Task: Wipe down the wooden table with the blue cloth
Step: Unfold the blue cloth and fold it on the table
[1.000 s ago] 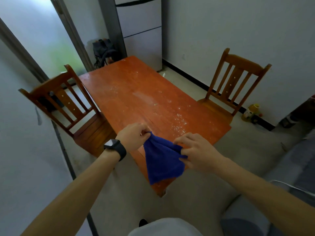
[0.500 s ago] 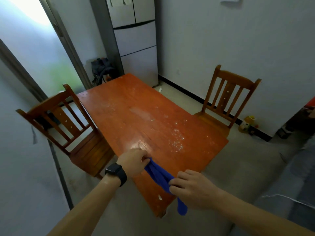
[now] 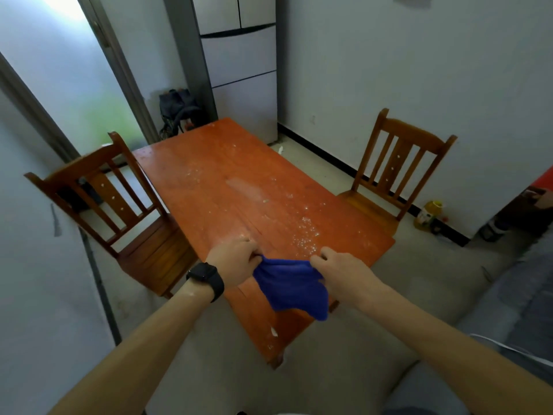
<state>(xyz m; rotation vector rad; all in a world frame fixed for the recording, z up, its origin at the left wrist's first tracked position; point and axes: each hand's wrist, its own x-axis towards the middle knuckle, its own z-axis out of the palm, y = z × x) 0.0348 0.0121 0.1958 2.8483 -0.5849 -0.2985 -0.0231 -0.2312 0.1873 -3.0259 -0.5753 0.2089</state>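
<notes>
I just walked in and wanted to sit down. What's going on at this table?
A person is holding a blue cloth spread between both hands above the near end of the wooden table. The left hand grips one corner, the right hand the other, and the rest hangs down. White specks lie scattered on the tabletop, so wiping looks not yet begun.
</notes>
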